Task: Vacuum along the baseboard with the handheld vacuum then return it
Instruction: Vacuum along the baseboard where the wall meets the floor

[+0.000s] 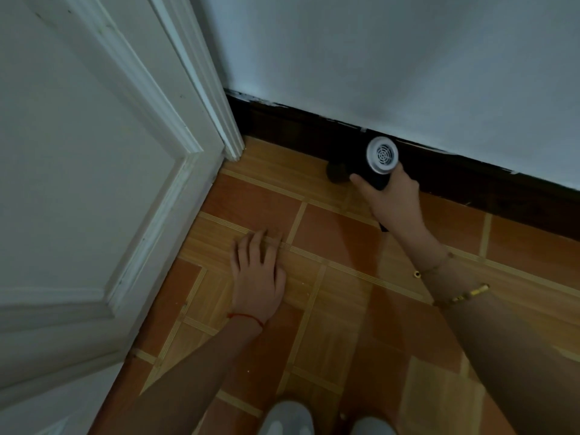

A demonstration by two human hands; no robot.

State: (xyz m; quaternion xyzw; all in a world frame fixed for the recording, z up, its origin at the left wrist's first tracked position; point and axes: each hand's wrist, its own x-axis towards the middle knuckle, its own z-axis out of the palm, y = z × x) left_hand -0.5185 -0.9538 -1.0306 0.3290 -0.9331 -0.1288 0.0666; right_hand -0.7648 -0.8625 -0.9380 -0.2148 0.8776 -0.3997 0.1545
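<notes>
My right hand [394,193] grips a small black handheld vacuum [375,166] whose round white vented end cap faces me. Its dark nozzle end [337,174] rests low on the floor against the dark baseboard [298,127], which runs along the foot of the pale wall from the door frame towards the right. My left hand [257,265] lies flat on the floor with fingers spread, holding nothing, to the left of and nearer to me than the vacuum.
A white panelled door and its frame [226,130] fill the left side and meet the baseboard in the corner. The floor [339,240] is orange and tan tile. My two light shoes [288,419] show at the bottom edge.
</notes>
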